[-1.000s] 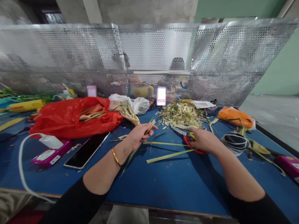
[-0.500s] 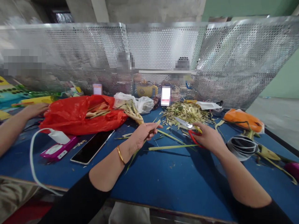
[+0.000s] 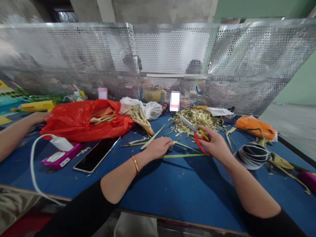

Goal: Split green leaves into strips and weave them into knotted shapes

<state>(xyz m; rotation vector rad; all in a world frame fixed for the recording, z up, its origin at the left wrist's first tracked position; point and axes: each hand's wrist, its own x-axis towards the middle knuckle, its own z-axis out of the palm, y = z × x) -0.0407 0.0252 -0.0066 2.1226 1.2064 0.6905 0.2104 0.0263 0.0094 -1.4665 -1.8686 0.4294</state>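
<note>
My right hand (image 3: 214, 142) is wrapped round a pair of scissors (image 3: 189, 123) with one red and one yellow handle. Their metal blades point away and to the left, over a heap of pale green plant cuttings (image 3: 201, 119). My left hand (image 3: 160, 147), a gold bangle on its wrist, is low over the table with fingers curled together, tips pinched at the end of a thin green leaf strip (image 3: 189, 147). Another leaf strip (image 3: 182, 156) passes under that hand towards the scissors. Just behind my left hand lies a pale pointed leaf piece (image 3: 153, 136).
To the left are a red plastic bag (image 3: 69, 120) of dried husks, a smartphone (image 3: 97, 154) and a purple power strip (image 3: 61, 158) with a white cable. A coil of grey banding (image 3: 252, 156) and an orange packet (image 3: 256, 126) stand right. Another person's hand (image 3: 39, 118) reaches in beside the bag.
My left hand has turned palm down and lowered to the strips; the leaf piece it held now lies behind it. The scissors have swung up and left, blades closer together.
</note>
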